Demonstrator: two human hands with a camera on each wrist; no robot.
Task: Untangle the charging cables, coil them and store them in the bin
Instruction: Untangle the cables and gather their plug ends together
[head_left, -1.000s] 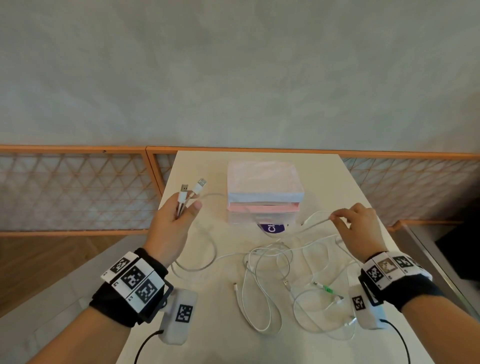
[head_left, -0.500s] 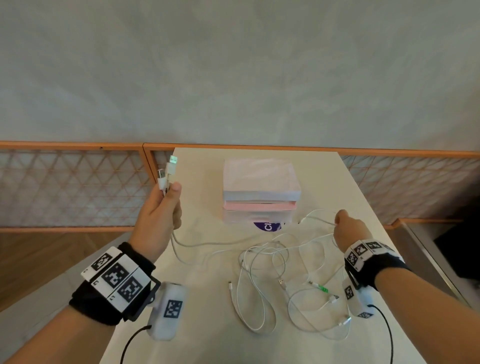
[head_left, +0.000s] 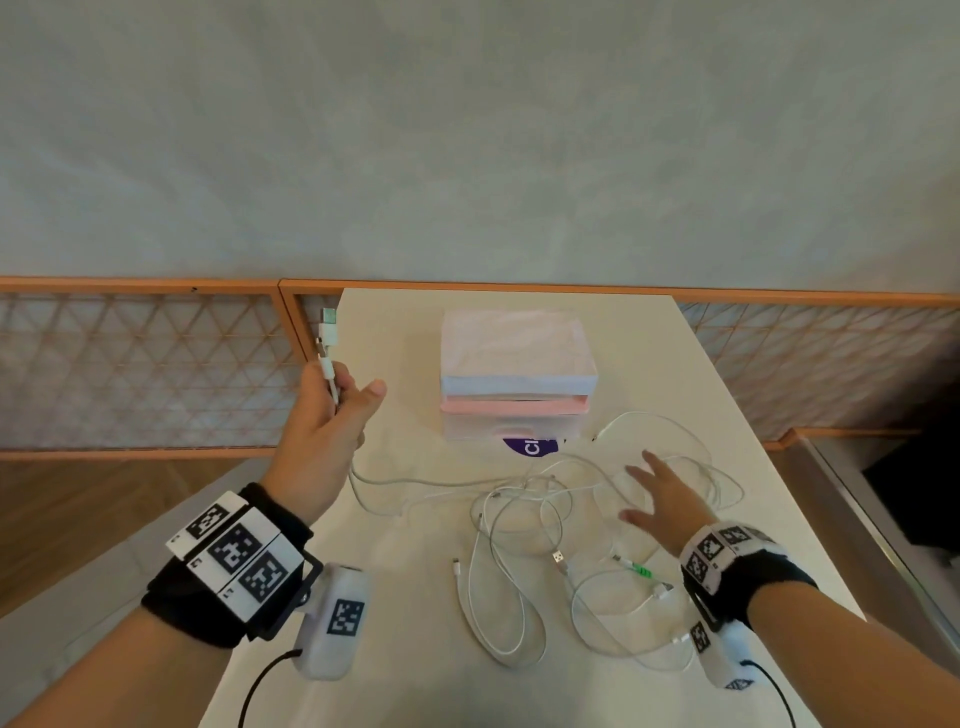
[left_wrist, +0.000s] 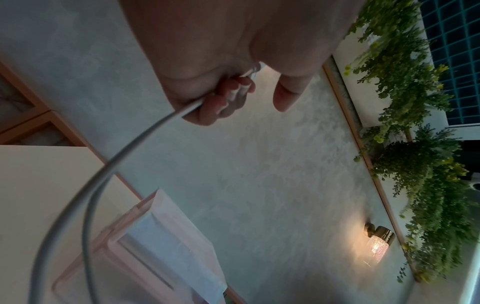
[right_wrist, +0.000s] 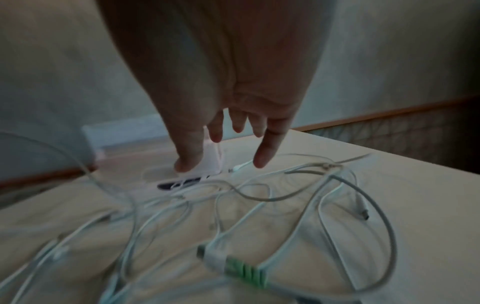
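On my left forearm, a black wristband (head_left: 208, 587) carries a white plate of three square black-and-white fiducial markers, with a white camera pod (head_left: 335, 621) bearing its own marker hanging beside it and a thin black cable (head_left: 260, 686) trailing off. My right forearm wears a matching black band (head_left: 748, 571) with marker tiles, a marked white pod (head_left: 724, 654) and a black cable (head_left: 774, 691).

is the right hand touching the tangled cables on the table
Apart. The right wrist view shows the right hand open, fingertips above the tangled cables.

café-like indoor spot w/ wall lamp (left_wrist: 378, 245), hanging plants (left_wrist: 415, 144), lattice railing (head_left: 145, 364), white table (head_left: 395, 649)
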